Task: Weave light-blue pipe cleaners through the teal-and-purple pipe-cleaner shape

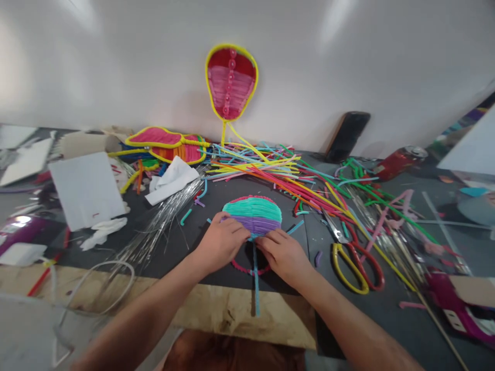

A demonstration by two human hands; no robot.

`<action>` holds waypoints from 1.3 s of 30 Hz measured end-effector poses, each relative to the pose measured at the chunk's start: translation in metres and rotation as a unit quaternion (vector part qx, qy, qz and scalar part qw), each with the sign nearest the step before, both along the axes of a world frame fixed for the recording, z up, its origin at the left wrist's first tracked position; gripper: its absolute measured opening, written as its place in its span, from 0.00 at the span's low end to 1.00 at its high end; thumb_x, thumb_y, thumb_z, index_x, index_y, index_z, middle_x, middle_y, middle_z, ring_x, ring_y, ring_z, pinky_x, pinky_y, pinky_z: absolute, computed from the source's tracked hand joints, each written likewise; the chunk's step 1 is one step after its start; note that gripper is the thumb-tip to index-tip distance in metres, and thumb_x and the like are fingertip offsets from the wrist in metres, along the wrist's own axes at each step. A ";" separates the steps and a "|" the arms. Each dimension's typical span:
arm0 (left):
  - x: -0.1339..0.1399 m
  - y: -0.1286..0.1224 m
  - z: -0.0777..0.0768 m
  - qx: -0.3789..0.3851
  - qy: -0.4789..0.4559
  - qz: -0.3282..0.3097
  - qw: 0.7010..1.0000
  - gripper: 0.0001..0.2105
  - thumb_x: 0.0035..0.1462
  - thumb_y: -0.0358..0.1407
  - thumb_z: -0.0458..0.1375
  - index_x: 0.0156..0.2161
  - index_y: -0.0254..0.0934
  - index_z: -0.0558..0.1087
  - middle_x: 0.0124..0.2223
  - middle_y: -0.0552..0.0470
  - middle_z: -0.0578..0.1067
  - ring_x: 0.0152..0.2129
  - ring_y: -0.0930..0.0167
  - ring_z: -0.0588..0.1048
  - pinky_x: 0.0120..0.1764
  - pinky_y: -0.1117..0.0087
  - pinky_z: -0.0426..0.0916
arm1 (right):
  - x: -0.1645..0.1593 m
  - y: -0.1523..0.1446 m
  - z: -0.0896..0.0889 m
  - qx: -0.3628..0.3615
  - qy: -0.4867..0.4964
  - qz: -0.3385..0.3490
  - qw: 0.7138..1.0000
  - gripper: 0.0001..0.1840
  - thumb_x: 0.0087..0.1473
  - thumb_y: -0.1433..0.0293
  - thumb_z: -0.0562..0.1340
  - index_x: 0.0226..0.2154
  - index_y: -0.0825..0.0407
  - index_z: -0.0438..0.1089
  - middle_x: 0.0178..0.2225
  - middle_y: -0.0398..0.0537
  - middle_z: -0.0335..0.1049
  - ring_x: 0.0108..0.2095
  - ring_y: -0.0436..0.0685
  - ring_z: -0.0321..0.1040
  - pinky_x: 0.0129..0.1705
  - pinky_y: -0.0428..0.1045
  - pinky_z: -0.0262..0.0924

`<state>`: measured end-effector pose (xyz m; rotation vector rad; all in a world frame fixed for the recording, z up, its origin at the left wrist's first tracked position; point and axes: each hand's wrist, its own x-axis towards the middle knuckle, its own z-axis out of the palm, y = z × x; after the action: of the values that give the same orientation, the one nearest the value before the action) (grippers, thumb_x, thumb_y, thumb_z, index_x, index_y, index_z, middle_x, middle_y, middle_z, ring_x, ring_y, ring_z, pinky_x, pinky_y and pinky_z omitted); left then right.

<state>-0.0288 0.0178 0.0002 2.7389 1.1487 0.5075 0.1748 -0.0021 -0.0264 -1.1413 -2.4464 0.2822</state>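
A rounded pipe-cleaner piece (253,208) lies on the dark table cover in front of me, with a pink rim, turquoise rows above and purple rows below. Its lower part is an unfilled loop, partly hidden by my hands. A light blue pipe cleaner (296,226) crosses the piece at the purple rows, its ends poking out past both hands. My left hand (224,239) pinches it near the middle with bent fingers. Close beside, my right hand (284,252) pinches it from the other side. A light blue stem (256,293) runs down between the hands past the table edge.
Loose pipe cleaners (255,165) pile up behind. Red and yellow scissors (348,257) lie at the right, near a can (402,161) and a leaning phone (348,136). A finished yellow-rimmed fan shape (232,82) stands against the wall. Silver wires (162,211) and white card (87,190) lie left.
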 end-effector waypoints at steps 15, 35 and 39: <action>-0.035 -0.006 0.017 -0.033 0.090 0.146 0.985 0.09 0.58 0.32 0.51 0.31 0.39 0.73 0.30 0.53 0.77 0.30 0.69 0.73 0.41 0.63 0.56 | 0.001 -0.006 0.004 0.054 -0.095 0.037 0.993 0.19 0.52 0.79 0.57 0.46 0.54 0.71 0.33 0.51 0.69 0.34 0.57 0.62 0.40 0.50 0.61; -0.024 -0.017 0.021 -0.033 0.129 0.193 0.972 0.11 0.57 0.33 0.50 0.27 0.38 0.72 0.28 0.50 0.75 0.35 0.63 0.70 0.45 0.54 0.55 | -0.001 -0.006 0.005 0.029 -0.083 0.047 0.995 0.17 0.55 0.77 0.56 0.47 0.56 0.70 0.32 0.53 0.69 0.34 0.58 0.62 0.39 0.52 0.62; -0.016 -0.027 0.034 -0.025 0.173 0.202 0.964 0.11 0.57 0.31 0.50 0.41 0.37 0.74 0.39 0.46 0.76 0.41 0.60 0.71 0.50 0.50 0.55 | 0.009 -0.001 0.009 -0.007 0.060 0.017 0.998 0.14 0.58 0.75 0.55 0.46 0.55 0.69 0.35 0.52 0.72 0.37 0.56 0.66 0.42 0.50 0.63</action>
<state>-0.0445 -0.0092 0.0338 2.6161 1.7925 0.0280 0.1840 -0.0030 -0.0175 -1.0588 -2.3630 0.3687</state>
